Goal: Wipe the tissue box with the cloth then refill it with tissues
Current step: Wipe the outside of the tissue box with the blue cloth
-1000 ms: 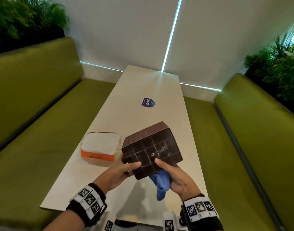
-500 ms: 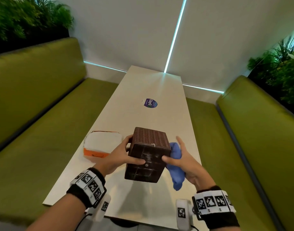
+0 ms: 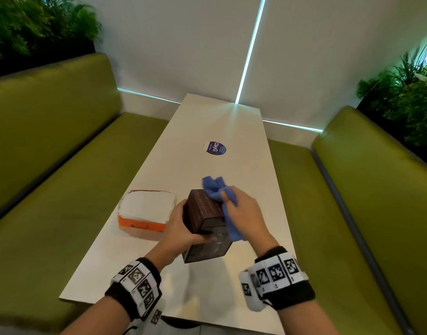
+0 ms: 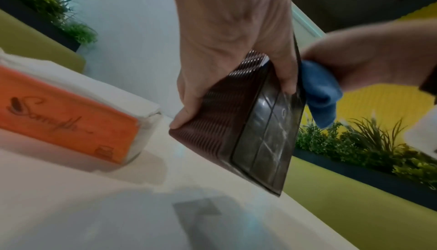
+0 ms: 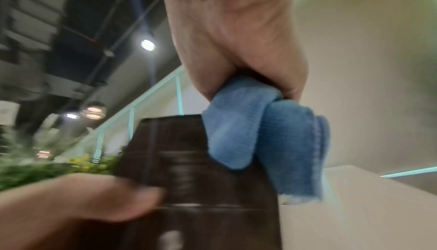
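A dark brown ribbed tissue box is held tilted above the table, its gridded base facing me. My left hand grips it from the left, thumb across the base. My right hand holds a blue cloth bunched against the box's upper right side. An orange pack of white tissues lies on the table left of the box.
The long white table carries a round purple sticker farther back. Green bench seats run along both sides, with plants behind them. A white wall closes the far end.
The box has been turned so its ribbed side faces up. My right hand has moved with the cloth from below the box up onto its top right edge.
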`<state>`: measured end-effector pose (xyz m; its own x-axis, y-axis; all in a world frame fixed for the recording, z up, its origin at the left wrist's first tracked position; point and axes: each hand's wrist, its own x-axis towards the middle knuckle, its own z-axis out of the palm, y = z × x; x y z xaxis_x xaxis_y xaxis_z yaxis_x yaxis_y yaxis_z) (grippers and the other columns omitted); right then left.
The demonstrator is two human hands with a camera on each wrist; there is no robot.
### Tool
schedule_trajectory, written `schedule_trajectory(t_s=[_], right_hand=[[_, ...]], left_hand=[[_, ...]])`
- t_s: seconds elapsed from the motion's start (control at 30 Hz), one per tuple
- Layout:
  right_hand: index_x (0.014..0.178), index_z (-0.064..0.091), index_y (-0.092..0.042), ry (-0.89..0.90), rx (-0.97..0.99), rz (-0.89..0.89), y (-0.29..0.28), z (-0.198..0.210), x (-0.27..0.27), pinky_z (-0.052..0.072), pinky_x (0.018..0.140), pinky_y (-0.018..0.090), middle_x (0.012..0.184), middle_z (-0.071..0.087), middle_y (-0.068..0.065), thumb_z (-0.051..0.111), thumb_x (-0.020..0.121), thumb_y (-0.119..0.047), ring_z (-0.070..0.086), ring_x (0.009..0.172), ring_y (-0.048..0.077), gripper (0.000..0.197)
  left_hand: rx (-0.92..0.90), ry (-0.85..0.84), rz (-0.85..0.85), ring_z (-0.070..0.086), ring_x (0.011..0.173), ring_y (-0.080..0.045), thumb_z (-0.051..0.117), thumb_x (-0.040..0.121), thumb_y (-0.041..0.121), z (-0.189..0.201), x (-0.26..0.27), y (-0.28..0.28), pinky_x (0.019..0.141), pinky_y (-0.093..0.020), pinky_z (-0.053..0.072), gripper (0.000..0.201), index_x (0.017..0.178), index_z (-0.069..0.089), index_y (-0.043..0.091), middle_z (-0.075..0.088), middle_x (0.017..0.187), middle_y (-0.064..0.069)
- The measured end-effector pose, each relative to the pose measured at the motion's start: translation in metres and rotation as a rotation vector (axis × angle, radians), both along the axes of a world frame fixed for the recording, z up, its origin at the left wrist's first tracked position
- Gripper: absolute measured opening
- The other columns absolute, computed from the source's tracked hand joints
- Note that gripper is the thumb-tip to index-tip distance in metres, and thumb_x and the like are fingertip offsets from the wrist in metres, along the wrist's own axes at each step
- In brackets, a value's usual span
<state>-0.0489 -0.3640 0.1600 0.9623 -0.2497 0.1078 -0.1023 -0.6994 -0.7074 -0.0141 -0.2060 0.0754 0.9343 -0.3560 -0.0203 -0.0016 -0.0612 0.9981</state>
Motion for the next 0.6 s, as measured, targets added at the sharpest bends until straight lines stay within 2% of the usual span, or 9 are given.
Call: schedule_trajectory(t_s=[0.1, 0.17, 0.23, 0.3, 0.33, 0.4, 0.47, 0.53, 0.6], right_hand=[[0.101, 0.058, -0.021, 0.090, 0.025, -0.083, -0.020, -0.003, 0.001, 0.038, 0.076, 0.025, 0.096, 0.060, -0.001, 0.040, 0.102, -0.029, 0.061, 0.105, 0.028, 0.020], [0.103, 0.062, -0.019, 0.043, -0.056, -0.046, -0.001, 0.000, -0.002, 0.044, 0.081, 0.032, 0.100, 0.066, 0.002, 0.042, 0.101, -0.032, 0.061, 0.100, 0.026, 0.024], [0.101, 0.066, -0.021, -0.022, -0.160, 0.035, 0.030, -0.001, -0.003, 0.044, 0.090, 0.038, 0.099, 0.069, 0.001, 0.046, 0.098, -0.029, 0.061, 0.095, 0.023, 0.022], [0.102, 0.067, -0.022, -0.055, -0.174, 0.106, 0.051, -0.003, -0.005, 0.040, 0.096, 0.036, 0.101, 0.069, 0.000, 0.049, 0.096, -0.023, 0.061, 0.097, 0.018, 0.020], [0.104, 0.068, -0.021, -0.064, -0.170, 0.111, 0.052, -0.003, -0.005, 0.041, 0.093, 0.035, 0.102, 0.069, 0.001, 0.050, 0.096, -0.021, 0.061, 0.098, 0.019, 0.020], [0.105, 0.067, -0.019, -0.040, -0.135, 0.073, 0.033, -0.002, -0.001, 0.046, 0.082, 0.035, 0.106, 0.069, 0.004, 0.049, 0.097, -0.023, 0.062, 0.098, 0.024, 0.020], [0.104, 0.067, -0.021, 0.027, -0.071, -0.007, 0.005, -0.001, 0.000, 0.043, 0.075, 0.030, 0.107, 0.070, 0.005, 0.048, 0.098, -0.025, 0.063, 0.101, 0.027, 0.021], [0.102, 0.066, -0.023, 0.073, -0.003, -0.080, -0.011, -0.001, -0.001, 0.041, 0.073, 0.028, 0.097, 0.068, 0.002, 0.046, 0.099, -0.029, 0.063, 0.101, 0.028, 0.021], [0.103, 0.067, -0.023, 0.050, -0.080, -0.050, 0.001, 0.002, -0.004, 0.045, 0.077, 0.032, 0.098, 0.069, 0.001, 0.046, 0.099, -0.031, 0.063, 0.099, 0.026, 0.023]], left_hand=[[0.007, 0.029, -0.007, 0.063, 0.097, 0.007, 0.093, 0.056, 0.004, -0.004, -0.002, 0.005, 0.069, -0.012, 0.054, 0.084, 0.115, 0.045, 0.040, 0.060, 0.112, 0.017], [0.008, 0.033, -0.003, 0.064, 0.097, 0.006, 0.095, 0.055, 0.008, -0.005, -0.001, 0.002, 0.072, -0.016, 0.056, 0.085, 0.119, 0.047, 0.036, 0.062, 0.113, 0.016], [0.024, 0.028, -0.005, 0.066, 0.100, -0.001, 0.096, 0.049, 0.018, -0.005, 0.000, -0.004, 0.081, -0.026, 0.058, 0.086, 0.121, 0.050, 0.029, 0.065, 0.114, 0.009], [0.030, 0.009, -0.012, 0.066, 0.104, -0.007, 0.091, 0.044, 0.029, -0.004, -0.001, -0.008, 0.083, -0.028, 0.058, 0.086, 0.120, 0.051, 0.025, 0.066, 0.113, 0.005], [0.033, 0.005, -0.007, 0.066, 0.104, -0.007, 0.090, 0.044, 0.029, -0.002, -0.001, -0.007, 0.082, -0.027, 0.058, 0.085, 0.119, 0.051, 0.027, 0.066, 0.112, 0.006], [0.027, 0.011, -0.003, 0.066, 0.100, 0.000, 0.093, 0.048, 0.017, -0.001, -0.001, -0.004, 0.079, -0.023, 0.057, 0.083, 0.115, 0.049, 0.037, 0.064, 0.113, 0.009], [0.028, 0.009, 0.001, 0.063, 0.095, 0.010, 0.093, 0.055, 0.005, -0.002, 0.000, 0.002, 0.073, -0.016, 0.055, 0.083, 0.112, 0.047, 0.042, 0.061, 0.114, 0.012], [0.025, 0.015, -0.008, 0.060, 0.092, 0.016, 0.093, 0.057, 0.005, -0.003, 0.000, 0.005, 0.070, -0.011, 0.053, 0.086, 0.118, 0.044, 0.040, 0.059, 0.116, 0.013], [0.023, 0.017, -0.020, 0.061, 0.091, 0.017, 0.093, 0.057, 0.006, -0.002, 0.000, 0.003, 0.070, -0.011, 0.053, 0.086, 0.121, 0.044, 0.036, 0.060, 0.115, 0.014]])
